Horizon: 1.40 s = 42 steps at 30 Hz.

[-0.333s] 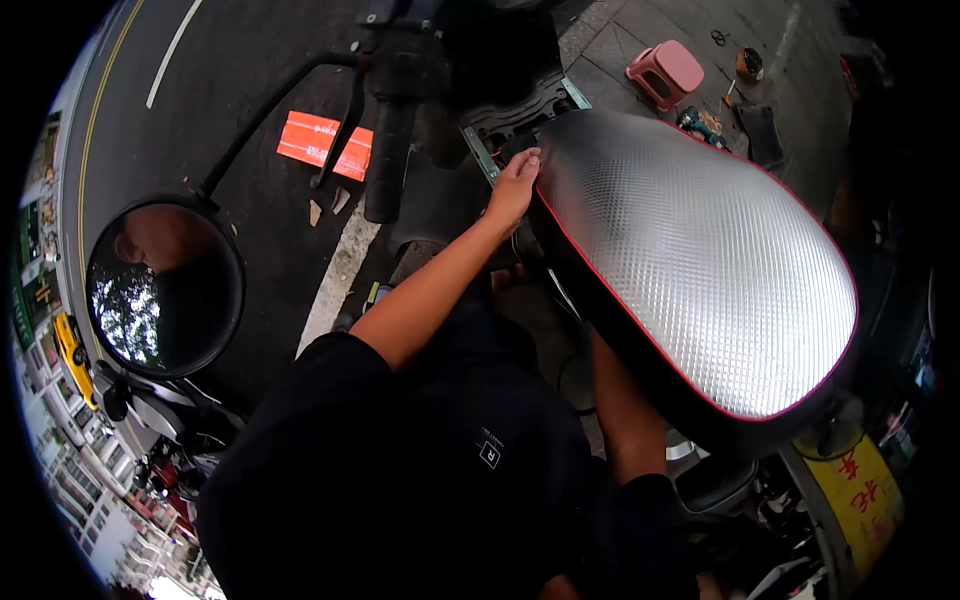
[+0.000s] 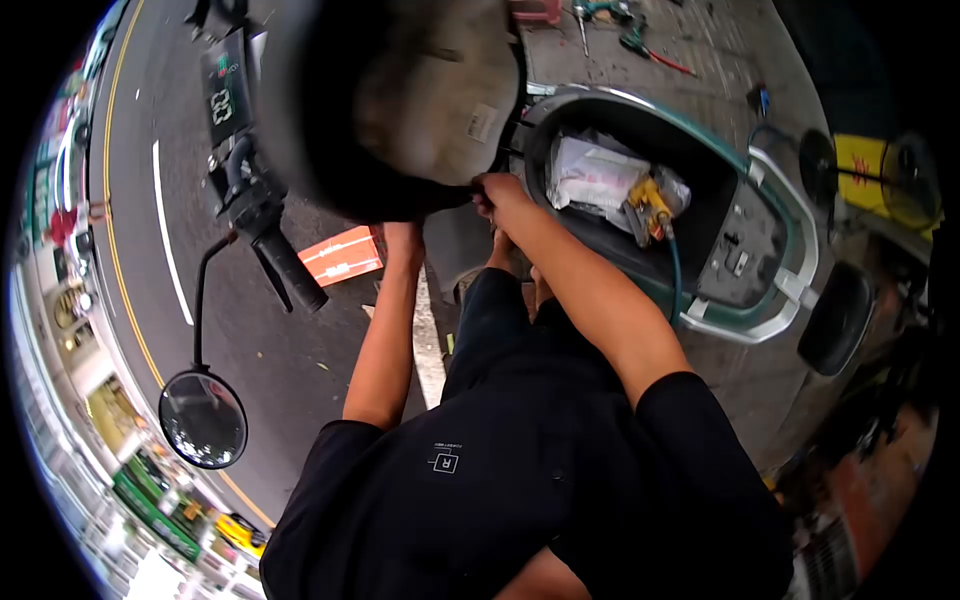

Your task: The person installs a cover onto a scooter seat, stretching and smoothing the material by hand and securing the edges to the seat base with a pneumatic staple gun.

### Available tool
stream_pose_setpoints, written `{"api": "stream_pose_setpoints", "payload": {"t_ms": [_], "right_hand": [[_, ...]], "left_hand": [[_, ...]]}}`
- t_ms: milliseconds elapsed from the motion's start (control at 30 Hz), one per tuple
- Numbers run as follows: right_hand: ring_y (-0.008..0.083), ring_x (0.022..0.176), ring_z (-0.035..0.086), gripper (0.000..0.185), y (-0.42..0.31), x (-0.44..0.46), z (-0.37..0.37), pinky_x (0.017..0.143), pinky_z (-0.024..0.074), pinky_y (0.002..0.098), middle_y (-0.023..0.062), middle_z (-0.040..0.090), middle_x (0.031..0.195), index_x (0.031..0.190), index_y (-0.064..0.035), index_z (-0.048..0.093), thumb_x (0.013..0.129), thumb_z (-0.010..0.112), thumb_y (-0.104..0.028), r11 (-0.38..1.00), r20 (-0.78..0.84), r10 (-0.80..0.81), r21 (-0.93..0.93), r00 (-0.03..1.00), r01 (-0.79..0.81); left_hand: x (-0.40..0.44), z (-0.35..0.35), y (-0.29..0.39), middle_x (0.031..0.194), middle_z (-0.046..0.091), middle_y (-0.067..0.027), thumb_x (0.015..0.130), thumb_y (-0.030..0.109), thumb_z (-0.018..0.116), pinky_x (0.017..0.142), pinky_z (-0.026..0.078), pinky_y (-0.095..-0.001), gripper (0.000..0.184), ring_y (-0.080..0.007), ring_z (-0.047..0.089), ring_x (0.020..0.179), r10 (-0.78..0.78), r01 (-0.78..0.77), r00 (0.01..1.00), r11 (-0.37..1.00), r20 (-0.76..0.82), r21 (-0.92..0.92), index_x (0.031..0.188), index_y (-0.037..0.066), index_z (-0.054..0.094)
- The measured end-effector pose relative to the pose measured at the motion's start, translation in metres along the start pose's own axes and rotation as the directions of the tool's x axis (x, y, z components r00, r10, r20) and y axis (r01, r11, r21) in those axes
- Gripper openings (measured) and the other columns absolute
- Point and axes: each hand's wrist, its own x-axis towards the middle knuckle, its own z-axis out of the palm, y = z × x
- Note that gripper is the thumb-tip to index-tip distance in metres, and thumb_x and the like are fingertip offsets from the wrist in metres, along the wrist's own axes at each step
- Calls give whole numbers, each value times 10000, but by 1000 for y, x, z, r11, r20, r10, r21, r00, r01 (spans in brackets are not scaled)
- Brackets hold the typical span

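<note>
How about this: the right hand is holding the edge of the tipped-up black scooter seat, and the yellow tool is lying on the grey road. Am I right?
Not quite: the yellow tool isn't on the road. The head view shows it inside the open black storage compartment. The right hand is indeed holding the edge of the tipped-up black scooter seat.

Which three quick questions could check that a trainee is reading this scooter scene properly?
1. True or false: the black-edged scooter seat is raised, showing its pale underside.
2. What lies against the pale plastic-wrapped packet inside the open black storage compartment?
A) a pink plastic stool
B) a yellow tool
C) a round black mirror
3. Fill in: of the two bare hands, the ___ one is nearer the compartment.

Key: 1 true; 2 B; 3 right.
</note>
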Motion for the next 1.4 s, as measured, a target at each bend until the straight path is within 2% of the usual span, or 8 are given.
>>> {"api": "stream_pose_setpoints", "payload": {"t_ms": [67, 100, 200, 833, 967, 1033, 1200, 1400], "right_hand": [[123, 540, 550, 94, 12, -3, -6, 481, 465, 273, 25, 585, 678, 867, -44, 603, 879, 571, -132, 998, 150, -14, 60, 989, 5], [123, 540, 550, 94, 9, 0, -11, 481, 465, 273, 25, 585, 678, 867, -44, 603, 879, 571, -132, 994, 170, -28, 113, 985, 9], [111, 591, 567, 111, 18, 0, -45, 526, 484, 255, 21, 602, 748, 860, -56, 594, 870, 603, -166, 993, 318, -100, 94, 943, 74], [80, 629, 553, 159, 87, -103, -281, 534, 453, 225, 6, 605, 743, 922, -61, 621, 900, 568, -209, 948, -73, -312, 39, 947, 315], [77, 618, 552, 156, 79, -98, -285, 528, 451, 223, 6, 606, 742, 928, -59, 623, 902, 565, -201, 930, -142, -365, -6, 920, 368], [76, 600, 547, 153, 79, -110, -281, 515, 443, 220, 10, 607, 738, 932, -52, 621, 903, 561, -190, 940, -182, -333, 14, 925, 341], [76, 616, 544, 181, 53, -143, -231, 545, 441, 220, 15, 617, 756, 968, -38, 625, 920, 548, -195, 908, -101, -407, -147, 908, 391], [72, 635, 546, 195, 24, -148, -212, 556, 438, 215, 10, 613, 767, 1002, -23, 619, 926, 534, -181, 821, -113, -562, -198, 819, 536]], "left_hand": [[11, -9, 15, 1237, 537, -106, 937, 166, 555, 932, 476, -402, 404, -242, 532, 1133, 68, -68, 998, 998, -7, -16, 1303, 29, 451], [27, -23, 21, 1224, 555, -110, 943, 119, 523, 933, 487, -426, 359, -242, 550, 1126, 159, -216, 973, 878, 166, 428, 1288, 38, 466], [36, -31, 37, 1256, 543, -109, 920, 69, 521, 951, 494, -418, 347, -241, 546, 1153, 14, -25, 999, 949, 37, 314, 1262, 21, 485], [-17, 14, 27, 1145, 616, -138, 889, 146, 576, 762, 528, -333, 554, -228, 637, 887, -356, 183, 925, 726, 135, 663, 1375, -5, 358], [-37, 100, 110, 1068, 657, -95, 906, 129, 577, 787, 485, -284, 333, -154, 619, 902, 0, -262, 891, 816, 454, 515, 1210, -7, 563], [-76, 161, 202, 1029, 662, -112, 882, 79, 579, 874, 470, -314, 224, -180, 618, 945, 493, -753, 657, 448, 570, 482, 1063, -44, 627], [-95, 207, 385, 1005, 675, -126, 911, 158, 570, 820, 475, -295, 273, -177, 613, 930, 976, -961, 168, 131, 141, 243, 1103, -30, 616], [59, 148, 445, 1052, 637, -128, 877, 448, 597, 811, 469, -304, 572, -194, 594, 931, 421, -660, 727, 210, 542, 721, 1258, 25, 542]]}}
